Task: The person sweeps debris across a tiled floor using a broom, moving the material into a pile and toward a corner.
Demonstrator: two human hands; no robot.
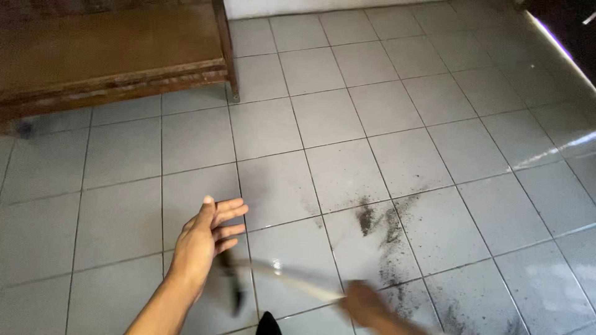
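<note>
Left hand (pixel 208 232) hangs open, fingers spread, holding nothing, low and left of centre. Right hand (pixel 366 307), blurred at the bottom edge, is clenched on a pale broom handle (pixel 292 279) running left to a dark blurred head. Grey floor tiles (pixel 372 105) fill the frame; a wooden bench (pixel 112 56) sits upper left. Dark dirt (pixel 385 236) lies scattered lower right; short, low strokes should gather it best.

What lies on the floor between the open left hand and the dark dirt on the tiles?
In the head view, between the left hand and the dark dirt lie only bare grey floor tiles; nothing stands there.
</note>
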